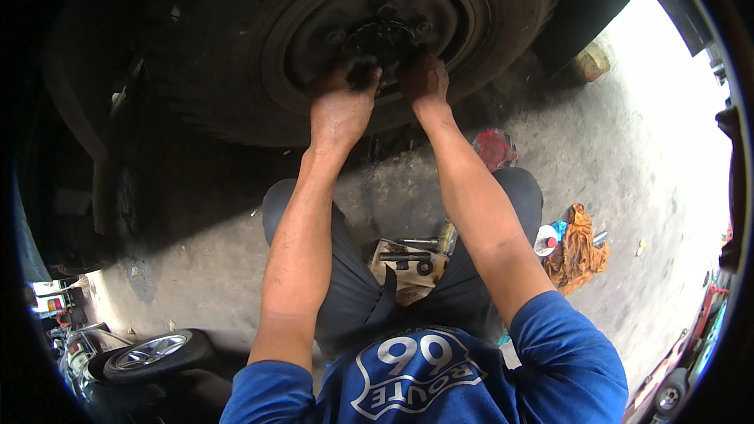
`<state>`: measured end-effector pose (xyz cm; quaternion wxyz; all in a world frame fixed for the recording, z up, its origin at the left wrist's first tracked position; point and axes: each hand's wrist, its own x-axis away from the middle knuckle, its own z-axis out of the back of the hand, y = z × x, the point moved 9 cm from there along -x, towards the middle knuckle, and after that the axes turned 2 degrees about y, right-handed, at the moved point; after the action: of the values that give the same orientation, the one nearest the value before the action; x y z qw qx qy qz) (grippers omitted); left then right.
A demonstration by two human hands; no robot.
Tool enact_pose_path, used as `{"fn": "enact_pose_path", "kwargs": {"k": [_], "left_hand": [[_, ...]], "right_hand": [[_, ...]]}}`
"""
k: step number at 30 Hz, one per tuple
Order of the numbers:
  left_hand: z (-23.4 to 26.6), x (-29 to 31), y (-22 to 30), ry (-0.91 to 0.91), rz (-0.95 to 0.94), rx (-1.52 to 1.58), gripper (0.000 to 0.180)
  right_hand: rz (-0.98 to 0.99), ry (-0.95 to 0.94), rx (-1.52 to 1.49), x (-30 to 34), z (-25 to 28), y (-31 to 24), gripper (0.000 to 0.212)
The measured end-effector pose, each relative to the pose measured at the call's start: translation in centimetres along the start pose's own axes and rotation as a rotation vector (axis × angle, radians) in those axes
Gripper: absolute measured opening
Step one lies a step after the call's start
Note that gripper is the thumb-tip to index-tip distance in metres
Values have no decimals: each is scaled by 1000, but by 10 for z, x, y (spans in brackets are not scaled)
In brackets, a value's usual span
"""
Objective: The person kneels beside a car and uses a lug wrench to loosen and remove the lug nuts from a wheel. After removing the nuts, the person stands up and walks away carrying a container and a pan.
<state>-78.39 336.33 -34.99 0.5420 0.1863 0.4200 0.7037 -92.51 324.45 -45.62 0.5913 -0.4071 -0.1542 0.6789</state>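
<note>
At the middle of the wheel (272,63) sits the dark hub (382,34). Left hand (343,96) and right hand (424,81) both at its lower side, fingers curled; too dark to tell what, if anything, they pinch. I'd keep force even both sides, no tilt, go by feel. Orange-brown rag (579,250) on the floor (636,188), right, for wiping fingers.

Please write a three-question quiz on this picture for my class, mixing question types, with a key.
1. True or false: the left hand and the right hand are both near the centre of the large wheel.
2. What colour is the crumpled cloth right of centre? a) green; b) orange-brown; c) white.
3. Complete: the dark metal pieces lie between the two ____.

Key: 1 true; 2 b; 3 legs.
</note>
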Motion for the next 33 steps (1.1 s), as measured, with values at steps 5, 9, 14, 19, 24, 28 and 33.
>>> {"fn": "enact_pose_path", "kwargs": {"k": [5,9,14,19,24,28,33], "left_hand": [[-2,-1,-2,-18,28,39,30],[0,-2,2,8,-28,5,30],[2,1,3,51,-24,-133,31],[-3,1,3,-24,-4,38,30],[-5,-1,1,-31,3,50,30],[-9,-2,-2,-51,26,81,29],[-10,0,0,-28,-11,-23,30]], "right_hand": [[206,108,-43,-10,-31,21,22],[-27,-57,-569,-19,-50,47,26],[291,-122,285,-11,-23,-1,23],[16,19,-13,-10,5,2,15],[63,-30,-36,-10,-10,6,19],[208,80,-10,-9,-8,1,12],[244,51,46,-8,-27,6,14]]}}
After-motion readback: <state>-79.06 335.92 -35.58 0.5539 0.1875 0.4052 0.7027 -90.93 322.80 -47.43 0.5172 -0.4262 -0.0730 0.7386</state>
